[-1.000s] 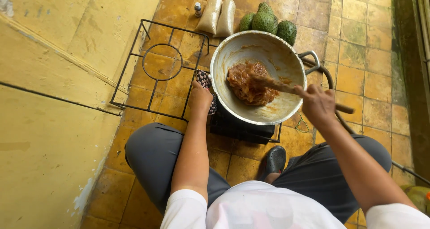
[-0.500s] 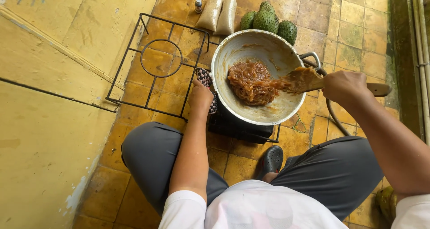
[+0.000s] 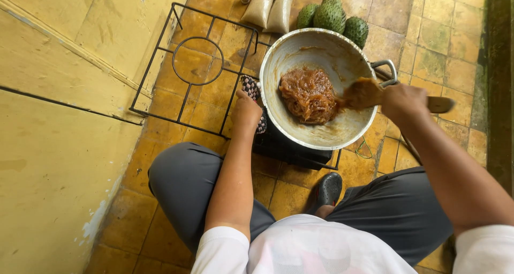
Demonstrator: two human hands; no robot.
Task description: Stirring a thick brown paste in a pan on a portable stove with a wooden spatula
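A wooden spatula (image 3: 369, 93) was gripped in the closed fingers of the right hand (image 3: 402, 101), its blade touching the brown paste (image 3: 309, 94) in the metal pan (image 3: 300, 129). The pan's near rim was steadied through a patterned cloth (image 3: 250, 86) clasped by the left hand (image 3: 246, 112). The pan sat on a black wire stand (image 3: 187, 65) over the tiled floor (image 3: 439, 49). Green spiky fruits (image 3: 332, 14) lay just beyond.

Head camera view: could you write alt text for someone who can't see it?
Seen from above, a seated person's right hand stirs brown paste in a large metal pan with a wooden spatula, while the left hand grips a patterned cloth at the rim. Green spiky fruits lie on the tiled floor.
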